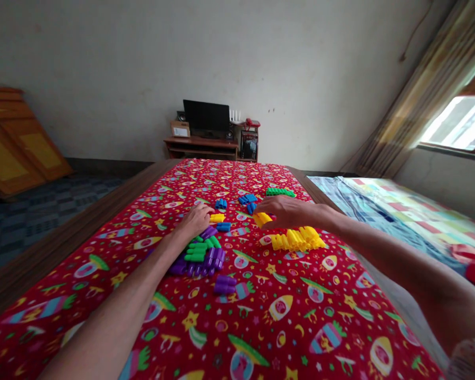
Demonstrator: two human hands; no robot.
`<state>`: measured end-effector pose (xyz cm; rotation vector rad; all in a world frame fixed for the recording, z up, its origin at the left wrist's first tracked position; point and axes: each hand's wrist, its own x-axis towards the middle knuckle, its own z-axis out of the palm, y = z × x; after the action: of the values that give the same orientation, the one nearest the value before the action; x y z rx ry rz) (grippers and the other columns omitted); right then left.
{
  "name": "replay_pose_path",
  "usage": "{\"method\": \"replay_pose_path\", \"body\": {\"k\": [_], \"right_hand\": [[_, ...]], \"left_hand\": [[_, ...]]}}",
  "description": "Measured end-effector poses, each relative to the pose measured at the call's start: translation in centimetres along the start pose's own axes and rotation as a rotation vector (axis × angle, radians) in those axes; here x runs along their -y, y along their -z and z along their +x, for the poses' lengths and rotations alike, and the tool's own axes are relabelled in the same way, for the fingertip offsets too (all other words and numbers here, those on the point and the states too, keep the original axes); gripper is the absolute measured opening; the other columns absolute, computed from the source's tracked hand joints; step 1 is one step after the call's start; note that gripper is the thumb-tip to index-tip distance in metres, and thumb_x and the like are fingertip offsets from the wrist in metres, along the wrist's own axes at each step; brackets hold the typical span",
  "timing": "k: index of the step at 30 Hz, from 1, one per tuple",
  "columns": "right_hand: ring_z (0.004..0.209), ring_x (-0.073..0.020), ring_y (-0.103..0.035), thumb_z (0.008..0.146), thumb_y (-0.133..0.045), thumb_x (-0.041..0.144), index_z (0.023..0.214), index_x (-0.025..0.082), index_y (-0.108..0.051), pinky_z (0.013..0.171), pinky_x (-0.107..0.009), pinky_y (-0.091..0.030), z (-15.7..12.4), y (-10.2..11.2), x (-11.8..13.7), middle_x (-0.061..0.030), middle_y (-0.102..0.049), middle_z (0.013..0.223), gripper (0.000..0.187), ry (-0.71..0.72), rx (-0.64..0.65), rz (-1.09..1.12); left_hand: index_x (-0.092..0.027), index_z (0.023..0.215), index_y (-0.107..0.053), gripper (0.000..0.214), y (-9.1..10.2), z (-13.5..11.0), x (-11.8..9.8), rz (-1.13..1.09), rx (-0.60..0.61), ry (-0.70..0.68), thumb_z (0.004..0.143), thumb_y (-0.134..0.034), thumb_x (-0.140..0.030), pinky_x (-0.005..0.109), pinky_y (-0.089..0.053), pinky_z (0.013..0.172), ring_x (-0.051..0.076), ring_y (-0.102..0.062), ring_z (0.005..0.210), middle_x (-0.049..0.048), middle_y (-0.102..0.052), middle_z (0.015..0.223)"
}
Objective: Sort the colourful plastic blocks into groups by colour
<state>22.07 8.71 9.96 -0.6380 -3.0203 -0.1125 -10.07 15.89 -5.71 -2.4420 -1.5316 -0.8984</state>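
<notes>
My left hand [200, 217] is at the far edge of a heap of purple tube-shaped plastic pieces [216, 258] and green tube-shaped pieces [197, 252]. Its curled fingers close on the left end of a yellow tube-shaped piece [217, 217]. Just in front of that lies a blue piece [224, 227]. Over the right side of the cloth, my right hand [282, 210] grips another yellow piece [262, 219] between thumb and fingers. Below this hand, a row of joined yellow pieces [298, 239] lies on the cloth. Blue pieces [247, 199] are beside its fingertips.
A red patterned cloth [277, 338] covers the long table. A green row [280, 192], a small blue group [220, 203] and a purple piece [225, 285] lie on it. A bed [399, 211] stands right; a desk with a monitor [207, 117] stands beyond.
</notes>
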Motion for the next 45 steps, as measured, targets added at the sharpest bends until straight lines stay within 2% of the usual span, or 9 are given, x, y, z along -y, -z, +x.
{"method": "replay_pose_path", "body": {"k": [2,5,10,22,27,33,38,40,45], "right_hand": [[0.099,-0.0207,-0.064,0.09,-0.062,0.033,0.122,0.019,-0.064,0.085,-0.034,-0.049,-2.5,0.8,-0.4,-0.0105,-0.069,0.111,0.035,-0.048,-0.032,0.034],[0.101,-0.0214,-0.065,0.089,-0.063,0.031,0.122,0.019,-0.065,0.088,-0.036,-0.049,-5.9,0.7,-0.7,-0.0104,-0.07,0.112,0.035,-0.108,0.007,0.065],[0.099,-0.0204,-0.067,0.089,-0.063,0.027,0.121,0.018,-0.065,0.086,-0.034,-0.05,-8.7,-0.7,-0.7,-0.0113,-0.07,0.113,0.033,-0.164,0.031,0.062],[0.099,-0.0213,-0.066,0.089,-0.064,0.032,0.124,0.021,-0.064,0.086,-0.035,-0.051,-9.2,-2.0,-1.0,-0.01,-0.07,0.111,0.037,-0.195,0.042,-0.008],[0.101,-0.0215,-0.066,0.091,-0.061,0.034,0.125,0.022,-0.063,0.087,-0.035,-0.051,-9.3,-1.1,-0.9,-0.0099,-0.069,0.115,0.036,-0.196,0.068,-0.003],[0.095,-0.0198,-0.067,0.094,-0.056,0.032,0.124,0.022,-0.064,0.083,-0.033,-0.05,-8.7,0.5,-0.5,-0.0087,-0.071,0.111,0.033,-0.208,0.008,0.035],[0.09,-0.0182,-0.068,0.092,-0.056,0.023,0.115,0.022,-0.069,0.078,-0.03,-0.05,-8.3,-0.2,-0.5,-0.0071,-0.073,0.105,0.026,-0.158,0.081,0.04],[0.087,-0.0172,-0.069,0.094,-0.054,0.023,0.115,0.022,-0.069,0.076,-0.029,-0.05,-8.4,-0.5,-0.7,-0.0071,-0.074,0.103,0.026,-0.17,0.056,0.037],[0.08,-0.017,-0.071,0.095,-0.05,0.027,0.112,0.023,-0.071,0.069,-0.026,-0.05,-9.6,-0.5,-1.9,-0.0066,-0.076,0.094,0.027,-0.302,-0.053,0.007]], "left_hand": [[-0.019,0.094,-0.073,0.036,-0.1,0.0,0.1,-0.007,0.004,0.003,0.076,-0.042,-0.017,0.039,-0.05,0.095,0.024,-0.061,0.095,0.0095,-0.07,0.097],[-0.02,0.092,-0.073,0.035,-0.1,0.1,0.1,-0.01,0.007,0.019,0.076,-0.042,-0.018,0.038,-0.05,0.095,0.024,-0.061,0.095,0.0089,-0.07,0.095],[-0.019,0.092,-0.072,0.034,0.3,0.2,-0.3,-0.011,0.021,0.019,0.078,-0.041,-0.019,0.038,-0.05,0.096,0.023,-0.061,0.095,0.0089,-0.07,0.097],[-0.02,0.093,-0.072,0.035,0.4,-0.1,-0.2,-0.014,0.019,0.009,0.078,-0.04,-0.016,0.035,-0.051,0.093,0.022,-0.061,0.095,0.0087,-0.069,0.097],[-0.019,0.093,-0.072,0.034,0.5,-0.1,-0.2,-0.029,0.013,0.016,0.079,-0.041,-0.018,0.038,-0.049,0.096,0.023,-0.061,0.095,0.0094,-0.069,0.099],[-0.019,0.093,-0.071,0.035,0.5,-0.1,-0.3,-0.03,0.015,0.018,0.079,-0.039,-0.019,0.038,-0.05,0.095,0.023,-0.061,0.095,0.0093,-0.069,0.098],[-0.019,0.093,-0.072,0.036,0.5,0.0,-0.3,-0.03,0.018,0.018,0.078,-0.04,-0.019,0.038,-0.051,0.093,0.024,-0.061,0.093,0.0096,-0.069,0.097],[-0.02,0.092,-0.073,0.035,0.5,0.0,-0.3,-0.028,0.02,0.019,0.077,-0.041,-0.018,0.038,-0.051,0.093,0.024,-0.061,0.093,0.0089,-0.069,0.096],[-0.02,0.093,-0.073,0.035,0.6,0.1,-0.3,-0.037,0.026,0.016,0.076,-0.042,-0.017,0.037,-0.051,0.093,0.023,-0.061,0.094,0.0082,-0.07,0.096]]}}
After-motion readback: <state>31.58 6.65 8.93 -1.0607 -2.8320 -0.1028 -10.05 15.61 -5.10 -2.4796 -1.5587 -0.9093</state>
